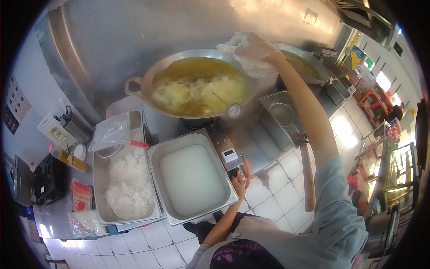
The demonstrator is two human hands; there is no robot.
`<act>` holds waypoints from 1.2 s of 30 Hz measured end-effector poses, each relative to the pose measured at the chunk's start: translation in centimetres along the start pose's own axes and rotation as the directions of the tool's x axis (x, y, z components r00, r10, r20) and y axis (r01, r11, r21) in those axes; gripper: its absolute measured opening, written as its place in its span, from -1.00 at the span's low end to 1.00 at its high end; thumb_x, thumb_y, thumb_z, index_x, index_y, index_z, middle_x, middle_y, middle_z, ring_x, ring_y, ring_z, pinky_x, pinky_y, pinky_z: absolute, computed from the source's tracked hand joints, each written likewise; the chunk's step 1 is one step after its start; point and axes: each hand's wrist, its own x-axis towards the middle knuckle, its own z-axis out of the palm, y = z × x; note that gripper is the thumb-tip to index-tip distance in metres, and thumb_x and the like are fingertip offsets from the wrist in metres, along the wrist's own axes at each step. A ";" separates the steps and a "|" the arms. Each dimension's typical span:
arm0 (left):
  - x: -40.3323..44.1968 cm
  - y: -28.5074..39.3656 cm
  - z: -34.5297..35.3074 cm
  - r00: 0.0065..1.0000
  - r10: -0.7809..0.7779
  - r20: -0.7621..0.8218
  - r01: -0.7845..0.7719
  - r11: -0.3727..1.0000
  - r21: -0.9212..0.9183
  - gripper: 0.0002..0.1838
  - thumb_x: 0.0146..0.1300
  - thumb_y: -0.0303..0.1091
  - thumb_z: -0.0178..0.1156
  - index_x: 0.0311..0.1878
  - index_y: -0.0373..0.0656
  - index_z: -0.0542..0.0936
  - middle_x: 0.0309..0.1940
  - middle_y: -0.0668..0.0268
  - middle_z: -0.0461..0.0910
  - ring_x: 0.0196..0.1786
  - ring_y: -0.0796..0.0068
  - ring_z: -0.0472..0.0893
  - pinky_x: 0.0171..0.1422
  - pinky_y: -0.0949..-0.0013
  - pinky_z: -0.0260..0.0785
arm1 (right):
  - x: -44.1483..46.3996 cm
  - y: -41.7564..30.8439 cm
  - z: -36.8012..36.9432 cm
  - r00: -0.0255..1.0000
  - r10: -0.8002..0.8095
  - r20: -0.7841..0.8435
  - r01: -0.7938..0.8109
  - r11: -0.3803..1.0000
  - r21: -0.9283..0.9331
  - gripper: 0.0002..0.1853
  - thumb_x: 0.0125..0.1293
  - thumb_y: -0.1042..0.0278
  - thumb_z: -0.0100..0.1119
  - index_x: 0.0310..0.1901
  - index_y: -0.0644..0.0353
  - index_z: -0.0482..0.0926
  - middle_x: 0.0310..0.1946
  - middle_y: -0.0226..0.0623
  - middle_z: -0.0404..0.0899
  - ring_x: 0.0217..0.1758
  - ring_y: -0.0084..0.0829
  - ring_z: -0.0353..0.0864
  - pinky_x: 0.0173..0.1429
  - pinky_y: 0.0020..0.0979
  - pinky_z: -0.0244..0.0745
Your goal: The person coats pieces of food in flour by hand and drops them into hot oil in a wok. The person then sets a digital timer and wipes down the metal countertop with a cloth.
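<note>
My right hand [257,48], in a clear plastic glove, is raised above the right rim of a wide wok [150,99]. White floury clumps cover its fingers, and I cannot make out whether they grip a piece. In the wok, pale pieces [177,95] fry in bubbling yellow oil [197,67]. A dial thermometer [233,110] rests at its front rim. My bare left hand [240,181] is closed around a black control knob [234,171] on the stove front, below a small display [229,155] and beside an orange hose [247,170].
A steel pan of cloudy whitish liquid [190,179] stands left of my left hand. Beside it, a pan of flour [130,188] holds a pink-handled strainer [139,144] and plastic bag [112,132]. A second wok [300,62] and a wooden-handled strainer [307,179] are to the right.
</note>
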 end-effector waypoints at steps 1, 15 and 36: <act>-0.1 0.3 -0.1 1.000 -0.001 0.000 0.001 1.000 0.000 -0.48 0.52 -0.07 -0.12 -0.20 -0.41 0.59 -0.38 0.08 0.71 -0.53 0.38 0.68 -0.39 0.39 0.53 | 0.3 0.6 0.3 1.000 0.000 0.001 0.000 1.000 0.000 -0.54 0.08 0.09 0.22 0.02 0.09 0.61 -0.04 -0.17 0.63 0.04 -0.29 0.60 0.13 -0.32 0.46; -0.2 0.6 -0.3 1.000 -0.022 0.012 0.021 0.999 0.025 -0.49 0.52 -0.06 -0.13 -0.11 -0.40 0.58 -0.31 0.07 0.72 -0.47 0.39 0.71 -0.35 0.41 0.56 | 0.1 0.0 -0.1 0.999 -0.014 0.034 0.012 0.999 0.047 -0.71 0.15 0.29 0.12 -0.08 0.12 0.58 -0.25 -0.25 0.62 -0.15 -0.38 0.57 0.00 -0.37 0.45; -7.6 13.3 -5.9 0.485 -0.050 0.873 -0.013 0.998 0.064 -0.71 0.41 -0.19 0.11 0.04 -0.14 0.59 -0.21 0.14 0.68 -0.28 0.38 0.68 -0.14 0.30 0.49 | 2.8 7.5 2.7 0.998 -0.065 -0.020 0.068 0.977 0.204 -0.37 0.07 0.05 0.24 0.16 0.24 0.47 0.04 -0.09 0.58 0.12 -0.21 0.56 0.21 -0.31 0.42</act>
